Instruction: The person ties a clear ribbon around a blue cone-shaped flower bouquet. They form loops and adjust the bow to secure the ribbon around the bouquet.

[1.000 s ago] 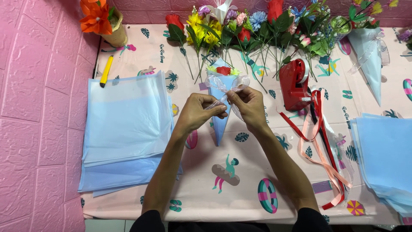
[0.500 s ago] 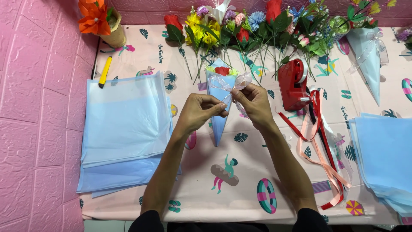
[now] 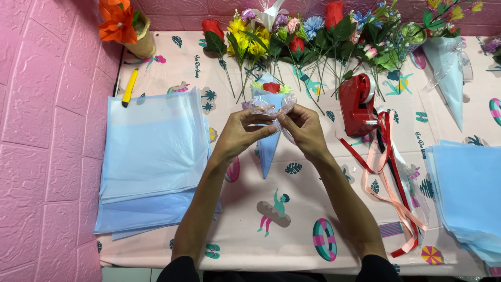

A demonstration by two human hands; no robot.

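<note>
Both of our hands met over the middle of the table, the left hand (image 3: 244, 131) and the right hand (image 3: 302, 128) pinching the loops of a sheer ribbon bow (image 3: 271, 106) between thumb and fingertips. That bow sat against a pale blue paper cone (image 3: 267, 151), which lay on the patterned tablecloth (image 3: 292, 209) with its tip pointing toward us and a red flower (image 3: 271, 87) showing at its far, open end.

To the left we saw a stack of light blue wrapping sheets (image 3: 151, 156), and just beyond it a yellow utility knife (image 3: 129, 87). At the far left corner stood a small pot with an orange flower (image 3: 121, 23). Along the far edge lay a row of artificial flowers (image 3: 313, 31) in red, yellow, blue and pink. To the right of our hands stood a red tape dispenser (image 3: 357, 104), with red and peach ribbons (image 3: 389, 177) trailing from near it toward us. Farther right lay a second wrapped blue cone (image 3: 449, 73), and another stack of blue sheets (image 3: 467, 193) at the right edge.
</note>
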